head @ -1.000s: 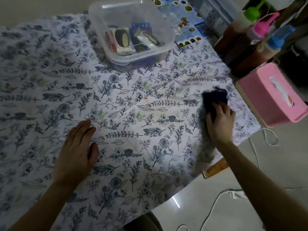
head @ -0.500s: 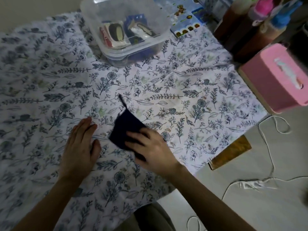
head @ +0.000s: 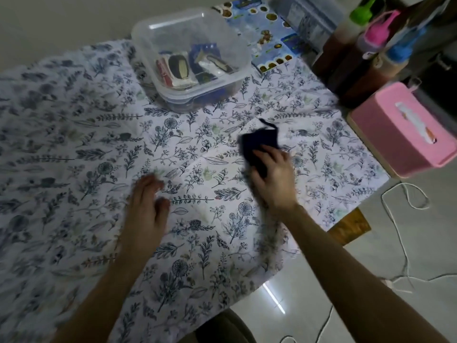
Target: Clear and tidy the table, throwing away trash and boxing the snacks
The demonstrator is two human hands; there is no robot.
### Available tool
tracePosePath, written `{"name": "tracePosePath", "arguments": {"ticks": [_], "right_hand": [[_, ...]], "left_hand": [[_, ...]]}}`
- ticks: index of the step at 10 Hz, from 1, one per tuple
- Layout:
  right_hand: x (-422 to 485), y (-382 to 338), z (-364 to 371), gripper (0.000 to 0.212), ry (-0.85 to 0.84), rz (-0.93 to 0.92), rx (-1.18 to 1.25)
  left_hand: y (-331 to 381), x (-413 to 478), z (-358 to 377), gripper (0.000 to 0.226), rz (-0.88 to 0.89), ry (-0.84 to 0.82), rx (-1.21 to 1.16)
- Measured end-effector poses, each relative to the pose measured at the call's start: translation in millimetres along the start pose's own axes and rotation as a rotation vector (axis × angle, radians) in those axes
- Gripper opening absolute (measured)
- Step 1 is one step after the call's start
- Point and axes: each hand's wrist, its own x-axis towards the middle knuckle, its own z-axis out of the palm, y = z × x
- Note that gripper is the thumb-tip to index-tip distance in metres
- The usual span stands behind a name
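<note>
Cloth (head: 257, 144), navy and crumpled, is bunching under our right hand (head: 274, 179), whose fingers (head: 271, 151) are gripping it. Our left hand (head: 146, 214) is lying flat, fingers relaxed.

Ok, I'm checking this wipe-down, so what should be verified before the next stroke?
1. Right hand holds dark navy cloth: ok.
2. Left hand rests flat on floral tablecloth: ok.
3. Snack packets inside clear plastic box: ok.
4. Pink tissue box apart from the cloth: ok.
5. Crumbs or trash left on the tablecloth: cannot tell, dim and blurred.
</note>
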Motion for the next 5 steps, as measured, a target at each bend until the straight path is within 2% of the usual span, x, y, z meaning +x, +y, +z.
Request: {"name": "tracePosePath", "arguments": {"ticks": [1,2,3,4,5], "right_hand": [[-10,-28,15,0.046,-0.042,-0.148,0.029],[-47,-17,19,0.039,-0.066,-0.417,0.017],[-64,9,9,0.04,-0.125,-0.51,-0.058],[-61,66,-20,0.041,-0.14,-0.462,-0.182],[-50,96,-48,0.046,-0.106,-0.279,-0.273]], "left_hand": [[26,10,20,0.033,0.048,-0.002,-0.012],[43,17,41,0.035,0.052,-0.003,0.028],[39,14,40,0.036,0.079,-0.026,0.075],[23,12,23,0.045,0.192,-0.139,0.241],[15,8,14,0.051,0.259,-0.251,0.342]]}}
